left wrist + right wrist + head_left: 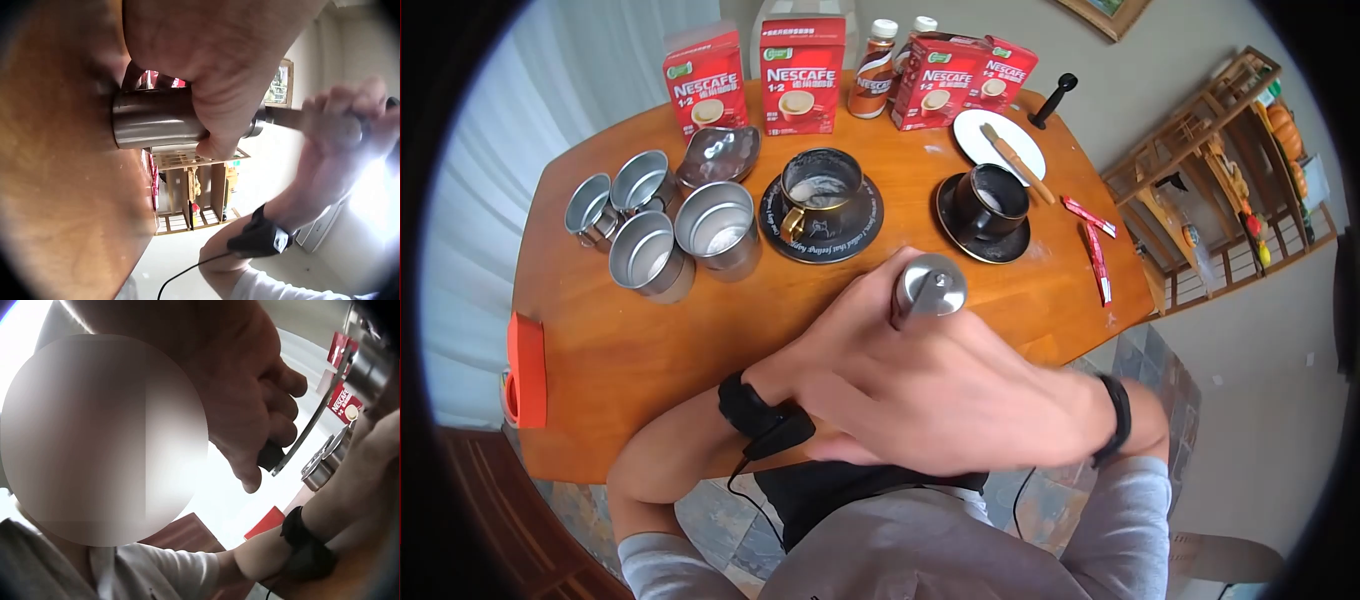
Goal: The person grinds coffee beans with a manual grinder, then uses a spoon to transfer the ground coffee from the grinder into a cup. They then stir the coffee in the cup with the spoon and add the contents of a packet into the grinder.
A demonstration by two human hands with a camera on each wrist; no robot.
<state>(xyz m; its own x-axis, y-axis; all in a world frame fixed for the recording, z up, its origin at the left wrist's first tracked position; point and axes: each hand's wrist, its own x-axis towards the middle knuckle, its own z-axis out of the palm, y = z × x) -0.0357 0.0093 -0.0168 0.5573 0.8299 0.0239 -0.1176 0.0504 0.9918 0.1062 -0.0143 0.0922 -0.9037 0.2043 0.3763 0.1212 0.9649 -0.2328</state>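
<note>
Cup [832, 208] holds something pale; left hand [845, 325] clasps grinder [935, 287], right hand [950, 400] grips crank [317, 415].

The head view looks forward and down from above the left hand [850, 335] and right hand [970, 400]; each wrist view looks closely past its own hand towards the other. All three share both hands.

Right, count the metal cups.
4, at the left of the table: the leftmost cup, the rearmost cup, the front cup, and the rightmost cup beside the black saucer.
</note>
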